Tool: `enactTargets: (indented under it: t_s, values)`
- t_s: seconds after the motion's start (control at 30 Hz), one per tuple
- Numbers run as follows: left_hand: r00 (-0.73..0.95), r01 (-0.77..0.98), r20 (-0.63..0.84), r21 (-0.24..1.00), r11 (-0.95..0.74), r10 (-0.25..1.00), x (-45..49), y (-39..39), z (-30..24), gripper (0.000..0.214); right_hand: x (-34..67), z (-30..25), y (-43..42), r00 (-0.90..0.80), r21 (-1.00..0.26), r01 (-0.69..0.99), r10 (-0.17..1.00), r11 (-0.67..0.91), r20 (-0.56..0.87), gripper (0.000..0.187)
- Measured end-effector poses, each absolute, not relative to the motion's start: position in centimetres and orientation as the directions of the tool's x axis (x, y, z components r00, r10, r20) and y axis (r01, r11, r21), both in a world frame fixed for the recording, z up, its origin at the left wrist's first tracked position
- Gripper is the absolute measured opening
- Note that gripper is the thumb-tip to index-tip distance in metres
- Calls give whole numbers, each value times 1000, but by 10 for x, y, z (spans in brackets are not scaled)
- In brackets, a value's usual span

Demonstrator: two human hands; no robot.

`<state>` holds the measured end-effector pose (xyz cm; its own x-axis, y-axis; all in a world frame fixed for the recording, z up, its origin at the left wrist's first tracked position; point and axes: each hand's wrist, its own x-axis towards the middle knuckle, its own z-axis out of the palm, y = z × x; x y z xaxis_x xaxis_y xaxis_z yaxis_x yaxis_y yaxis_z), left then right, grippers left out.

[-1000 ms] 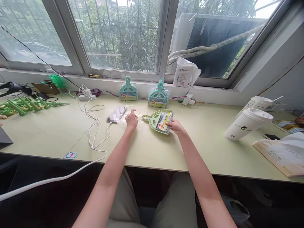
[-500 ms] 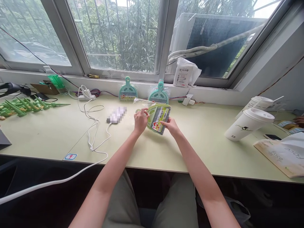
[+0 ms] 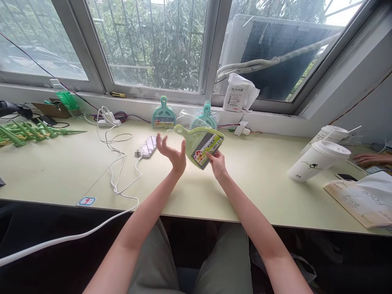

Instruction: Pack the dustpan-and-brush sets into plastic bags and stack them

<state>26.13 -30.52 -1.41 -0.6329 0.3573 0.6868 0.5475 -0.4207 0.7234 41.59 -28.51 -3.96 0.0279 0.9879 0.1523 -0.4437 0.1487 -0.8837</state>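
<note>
My right hand (image 3: 218, 164) grips a light-green dustpan (image 3: 192, 141) by its wide edge, the thumb on its printed card label. A small grey-bristled brush (image 3: 204, 143) sits inside the pan, behind that label. The dustpan is held tilted above the table, its looped handle pointing up and left. Clear plastic film (image 3: 196, 118) shows just above it. Beside the handle, my left hand (image 3: 172, 154) is open with the fingers spread, apart from the dustpan. Farther back, a teal dustpan set (image 3: 164, 116) and several stacked teal dustpans (image 3: 206, 116) lean against the wall.
A phone (image 3: 150, 146) on a white cable lies left of my hands. Green plastic pieces (image 3: 36, 132) are piled at the far left. On the right stand white cups (image 3: 318, 161) and a tissue pack (image 3: 361, 200). Another person's hand (image 3: 372, 159) shows at the right edge.
My left hand has let go of the dustpan and moved left, its fingers opening. The dustpan has turned, its handle now uncovered and higher. Another person's hand has come further in at the right.
</note>
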Motion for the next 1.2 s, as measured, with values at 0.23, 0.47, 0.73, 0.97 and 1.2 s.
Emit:
enactTargets:
  t_s: [0.23,0.47,0.73,0.97,1.2]
  values:
    - [-188,-408,216,870,-276,958,261,-284,-21,61,414,-35,-287,99,-828,-534,985,171,140,42]
    - [233,-506,213,860,-69,949,286,-291,-40,55,412,-35,-290,225,-838,-493,965,234,137,42]
    - [56,-408,362,859,-309,931,288,-294,-32,87,409,-31,-294,204,-867,-452,971,208,126,45]
    - [28,-159,299,944,-291,954,301,-300,-38,113,413,-32,-290,296,-847,-440,939,298,176,44]
    - [-308,676,739,613,-409,599,281,-316,-12,56,412,-31,-290,282,-861,-404,938,308,203,42]
